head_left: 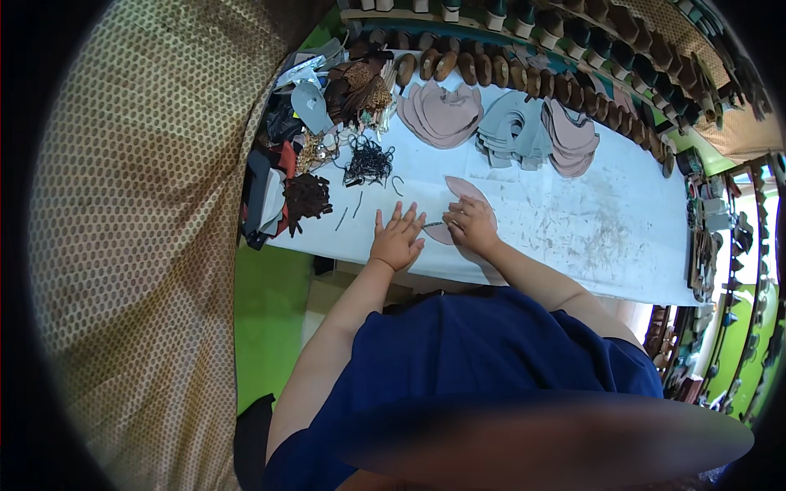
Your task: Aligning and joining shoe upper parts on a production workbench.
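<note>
while the right hand [472, 224] rests half-curled over a pink crescent [463, 188], any pinch hidden, the left hand [398, 238] lies spread at its nine o'clock, apparently gripping nothing. between them shows a dark strip [431, 224]. the step looks like aligning strip and crescent, calling next for steady fingertips. a black cord tangle [368, 162] sits at ten o'clock.

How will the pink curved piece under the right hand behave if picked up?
Probably light: the pink curved piece shows little thickness beneath the right hand. It may flex if lifted by one tip, being thin and crescent-like. Rolling seems unlikely, since it lies flat on the white tabletop.
</note>
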Action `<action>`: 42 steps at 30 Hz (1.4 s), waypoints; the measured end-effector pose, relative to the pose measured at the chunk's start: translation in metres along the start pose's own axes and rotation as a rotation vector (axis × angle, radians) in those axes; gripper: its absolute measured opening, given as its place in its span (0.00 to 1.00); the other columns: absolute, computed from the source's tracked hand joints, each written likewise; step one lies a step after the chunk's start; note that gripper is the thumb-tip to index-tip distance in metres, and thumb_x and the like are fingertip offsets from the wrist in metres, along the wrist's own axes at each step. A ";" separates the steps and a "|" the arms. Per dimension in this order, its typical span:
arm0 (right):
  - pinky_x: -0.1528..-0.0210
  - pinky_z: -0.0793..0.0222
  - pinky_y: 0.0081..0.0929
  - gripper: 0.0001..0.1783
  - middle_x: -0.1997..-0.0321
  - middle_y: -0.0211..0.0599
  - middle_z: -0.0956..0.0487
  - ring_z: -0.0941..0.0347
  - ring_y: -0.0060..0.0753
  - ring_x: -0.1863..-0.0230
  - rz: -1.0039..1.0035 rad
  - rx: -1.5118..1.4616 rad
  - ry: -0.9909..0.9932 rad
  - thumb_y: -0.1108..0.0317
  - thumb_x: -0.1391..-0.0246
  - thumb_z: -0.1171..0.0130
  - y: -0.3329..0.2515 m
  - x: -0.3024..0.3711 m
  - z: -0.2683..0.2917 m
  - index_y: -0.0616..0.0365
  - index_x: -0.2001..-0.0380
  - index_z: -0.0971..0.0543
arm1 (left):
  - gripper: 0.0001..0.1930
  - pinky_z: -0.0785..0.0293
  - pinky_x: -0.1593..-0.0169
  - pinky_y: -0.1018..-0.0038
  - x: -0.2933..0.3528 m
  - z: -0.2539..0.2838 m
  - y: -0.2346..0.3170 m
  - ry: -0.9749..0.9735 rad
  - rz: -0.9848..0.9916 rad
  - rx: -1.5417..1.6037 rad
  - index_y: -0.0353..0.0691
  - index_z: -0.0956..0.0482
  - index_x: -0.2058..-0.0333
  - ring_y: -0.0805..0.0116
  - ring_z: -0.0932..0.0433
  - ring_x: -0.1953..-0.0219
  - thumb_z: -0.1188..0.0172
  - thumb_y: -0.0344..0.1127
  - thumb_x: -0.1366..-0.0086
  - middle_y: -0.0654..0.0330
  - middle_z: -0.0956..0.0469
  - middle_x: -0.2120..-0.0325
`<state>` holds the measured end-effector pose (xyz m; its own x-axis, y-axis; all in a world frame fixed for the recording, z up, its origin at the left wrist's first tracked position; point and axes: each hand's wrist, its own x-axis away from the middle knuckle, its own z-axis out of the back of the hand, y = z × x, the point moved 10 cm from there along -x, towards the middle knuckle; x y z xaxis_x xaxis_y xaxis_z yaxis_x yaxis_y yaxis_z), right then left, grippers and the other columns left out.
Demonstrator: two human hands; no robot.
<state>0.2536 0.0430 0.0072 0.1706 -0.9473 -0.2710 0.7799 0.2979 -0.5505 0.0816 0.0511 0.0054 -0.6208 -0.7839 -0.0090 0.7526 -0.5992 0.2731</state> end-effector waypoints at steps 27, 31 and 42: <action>0.35 0.45 0.51 0.12 0.44 0.37 0.22 0.34 0.47 0.36 0.193 0.101 0.092 0.66 0.55 0.39 -0.034 -0.007 -0.003 0.57 0.66 0.18 | 0.35 0.70 0.30 0.37 -0.003 -0.012 0.008 -0.087 -0.112 -0.010 0.53 0.43 0.30 0.57 0.54 0.26 0.48 0.49 0.36 0.63 0.47 0.28; 0.40 0.37 0.46 0.12 0.48 0.37 0.20 0.29 0.45 0.43 -0.056 -0.066 0.132 0.66 0.56 0.40 -0.002 -0.024 -0.002 0.57 0.66 0.17 | 0.42 0.71 0.30 0.37 -0.003 -0.004 -0.020 0.041 0.154 0.042 0.38 0.49 0.30 0.52 0.54 0.26 0.47 0.50 0.38 0.53 0.50 0.28; 0.45 0.33 0.48 0.11 0.53 0.34 0.21 0.28 0.42 0.44 -0.299 0.444 -0.581 0.60 0.53 0.39 -0.006 -0.103 -0.035 0.49 0.67 0.15 | 0.41 0.73 0.30 0.38 -0.003 -0.001 -0.044 0.093 0.346 0.022 0.36 0.53 0.29 0.52 0.56 0.25 0.49 0.47 0.36 0.50 0.53 0.27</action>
<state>0.2106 0.1428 0.0109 0.1078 -0.9258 0.3623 0.9889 0.0624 -0.1349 0.0503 0.0797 -0.0081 -0.3065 -0.9519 0.0005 0.9092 -0.2926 0.2961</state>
